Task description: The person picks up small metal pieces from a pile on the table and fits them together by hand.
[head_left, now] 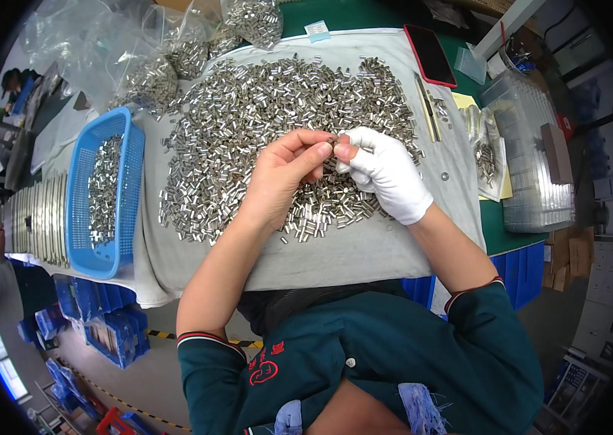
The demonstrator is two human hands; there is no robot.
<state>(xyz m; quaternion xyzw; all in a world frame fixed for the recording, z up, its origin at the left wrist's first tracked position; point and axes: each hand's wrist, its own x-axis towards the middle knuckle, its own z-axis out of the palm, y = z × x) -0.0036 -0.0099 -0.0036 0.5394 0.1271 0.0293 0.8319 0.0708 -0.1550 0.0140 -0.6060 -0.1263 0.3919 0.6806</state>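
Small piece sits pinched between left hand and gloved right hand above metal-cylinder heap; blue basket stands left of heap.

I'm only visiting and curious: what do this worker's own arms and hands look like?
The left hand is bare. The right hand wears a white glove that ends at the wrist and leaves at least the thumb tip uncovered. Both forearms are bare below short, dark green sleeves edged with red and white stripes.
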